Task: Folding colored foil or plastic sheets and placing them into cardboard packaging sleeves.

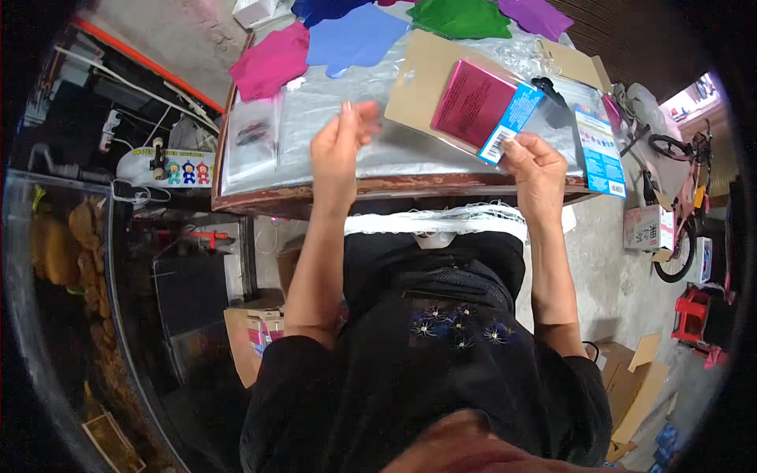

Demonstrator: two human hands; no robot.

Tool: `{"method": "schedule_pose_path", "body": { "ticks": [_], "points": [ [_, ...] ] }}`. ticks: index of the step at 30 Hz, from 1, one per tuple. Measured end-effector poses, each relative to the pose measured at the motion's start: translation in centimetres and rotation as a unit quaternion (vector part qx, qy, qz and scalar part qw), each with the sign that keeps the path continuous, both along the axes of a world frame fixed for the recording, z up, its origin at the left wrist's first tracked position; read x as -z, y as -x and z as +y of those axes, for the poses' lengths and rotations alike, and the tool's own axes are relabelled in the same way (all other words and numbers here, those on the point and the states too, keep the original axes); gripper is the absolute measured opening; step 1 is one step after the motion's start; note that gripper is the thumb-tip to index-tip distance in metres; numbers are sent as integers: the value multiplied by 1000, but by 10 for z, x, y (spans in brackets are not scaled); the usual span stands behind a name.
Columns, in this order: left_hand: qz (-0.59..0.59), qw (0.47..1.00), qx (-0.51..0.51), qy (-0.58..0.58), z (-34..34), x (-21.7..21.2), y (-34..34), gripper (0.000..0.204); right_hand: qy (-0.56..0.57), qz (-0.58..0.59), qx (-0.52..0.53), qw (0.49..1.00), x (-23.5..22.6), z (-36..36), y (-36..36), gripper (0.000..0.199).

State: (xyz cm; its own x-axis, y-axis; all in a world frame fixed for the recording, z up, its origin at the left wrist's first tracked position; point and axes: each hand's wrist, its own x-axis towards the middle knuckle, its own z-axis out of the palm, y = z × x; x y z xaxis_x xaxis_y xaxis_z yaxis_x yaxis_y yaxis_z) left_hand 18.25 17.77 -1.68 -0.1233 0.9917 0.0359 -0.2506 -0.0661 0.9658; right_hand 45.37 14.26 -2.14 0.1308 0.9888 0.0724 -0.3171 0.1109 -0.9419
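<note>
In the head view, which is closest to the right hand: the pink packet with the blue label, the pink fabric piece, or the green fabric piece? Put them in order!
1. Pink packet with the blue label: in the right hand grip.
2. Green fabric piece: table's far edge, up and slightly left.
3. Pink fabric piece: far left corner of the table.

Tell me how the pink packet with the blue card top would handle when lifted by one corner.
The pink packet looks flat and thin, so probably light. The right hand pinches only its blue card end, yet it stays straight, so it seems fairly stiff. Its glossy wrap may be slippery. The left hand hovers apart from it.
</note>
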Motion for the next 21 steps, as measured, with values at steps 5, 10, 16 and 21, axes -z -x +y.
{"method": "schedule_pose_path", "body": {
  "ticks": [5, 10, 16, 21],
  "points": [
    [-20, 995, 77, -59, 18, -4, -2, 26, -3, -21, -16, 1000, -2, -7, -3, 9],
    [-53, 991, 97, -76, 14, 5, -6, 24, -1, -8, -38, 999, 1, -7, -12, 10],
    [-11, 989, 141, -30, 2, 5, -1, 27, 30, -15, -56, 998, 5, -8, -31, 9],
    [-7, 990, 112, -88, -8, -31, -15, 44, 40, -40, -67, 996, 3, -8, -40, 8]
  ]
}}
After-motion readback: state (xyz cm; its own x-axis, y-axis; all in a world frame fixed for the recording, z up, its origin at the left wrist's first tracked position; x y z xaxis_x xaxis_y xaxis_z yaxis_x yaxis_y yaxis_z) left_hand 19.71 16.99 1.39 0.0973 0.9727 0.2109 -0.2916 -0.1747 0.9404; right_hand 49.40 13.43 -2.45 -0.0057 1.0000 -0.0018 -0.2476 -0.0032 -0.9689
